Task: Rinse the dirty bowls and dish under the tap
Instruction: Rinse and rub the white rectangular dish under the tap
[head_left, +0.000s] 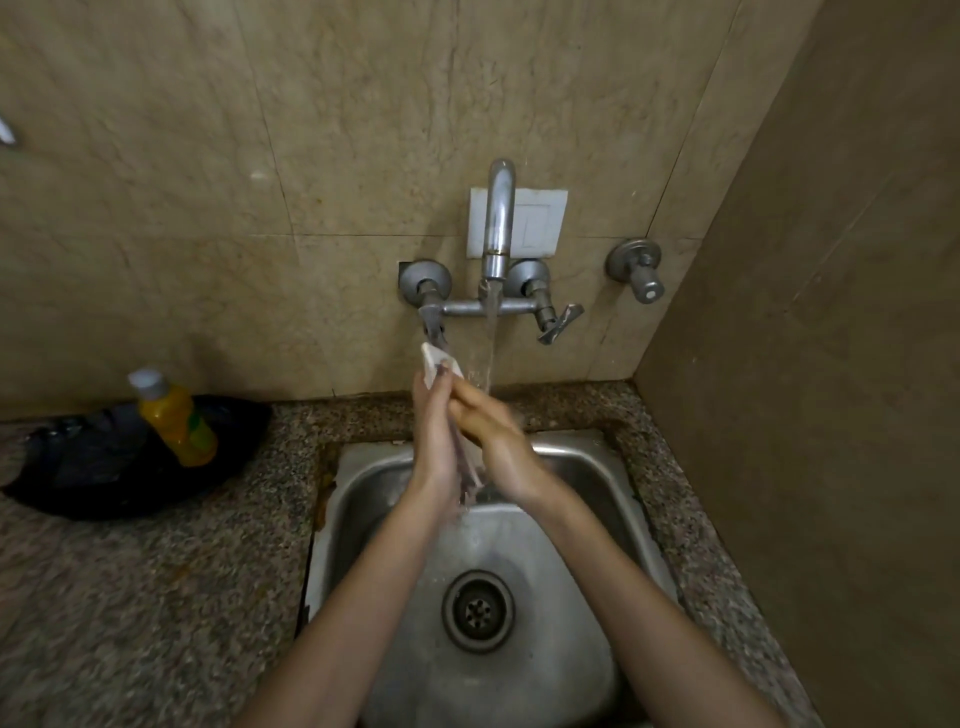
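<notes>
Holding a thin dish on edge, the left hand has its grip closed on it. The right hand presses flat against the dish. The water falls just right of its top.

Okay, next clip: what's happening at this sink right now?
A person stands over a steel sink with the tap running. Both hands are up under the stream: the left hand has its grip on a white dish held on edge, and the right hand presses against it from the other side, apparently rubbing it. Motion blur hides the details. The sink basin holds no other dishes. On the counter to the left, a yellow bottle stands on a black bag.
</notes>
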